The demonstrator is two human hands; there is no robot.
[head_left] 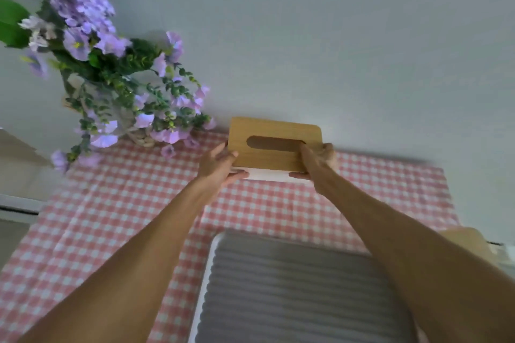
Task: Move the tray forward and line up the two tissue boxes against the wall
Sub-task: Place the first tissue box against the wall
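Nearest the camera, the grey ribbed tray [292,287] with its white rim lies on the pink checked cloth [111,203], between the two forearms. At the right edge, just beyond the right forearm, a wooden-topped shape [471,239] shows; it may be the second tissue box, but it is too hidden to be sure.

Farther off, both hands meet on the tissue box [274,145], a white body under a wooden lid with an oval slot. Its long axis runs left to right, roughly along the wall [334,50]. The left hand [218,166] clasps the left end, thumb under the near edge and fingers curled on the side. The right hand [317,161] grips the right end, fingers over the lid near the slot and thumb along the near white face. The box sits between the palms, beyond the wrists.

The far edge appears at or almost at the wall, the left end perhaps slightly farther away; whether it touches cannot be told. Any remaining move looks like a short push away, with both hands equally near.

To the far left, purple flowers [117,86] stand well clear of the box.
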